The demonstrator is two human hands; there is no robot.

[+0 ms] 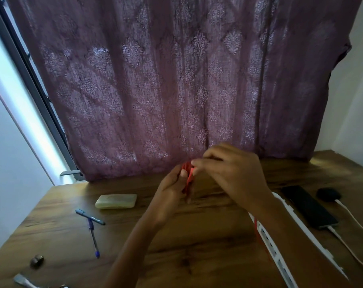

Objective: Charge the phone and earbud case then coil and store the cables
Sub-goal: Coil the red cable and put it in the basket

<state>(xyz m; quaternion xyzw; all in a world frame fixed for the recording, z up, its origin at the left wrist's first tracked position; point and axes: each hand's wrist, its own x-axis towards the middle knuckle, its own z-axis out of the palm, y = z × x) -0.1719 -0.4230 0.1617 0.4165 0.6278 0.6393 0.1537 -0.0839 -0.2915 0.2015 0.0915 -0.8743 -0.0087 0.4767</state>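
The red cable [189, 177] was held well left of the phone [309, 206], its loops gripped by the left hand [172, 190] and a strand pinched by the right hand [230, 173]. Even loops and a snug, unkinked final wrap were judged advisable.

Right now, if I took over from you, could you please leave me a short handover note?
Left hand: grips the red cable in loops above the table.
Right hand: pinches the same cable at the top.
A red tail runs down beside the white power strip.
Phone and earbud case lie at the right, each with a white cable plugged in.
Done: both hooked up to charge, it seems.
Left: finish this coil, unplug and coil the white cables, store all.
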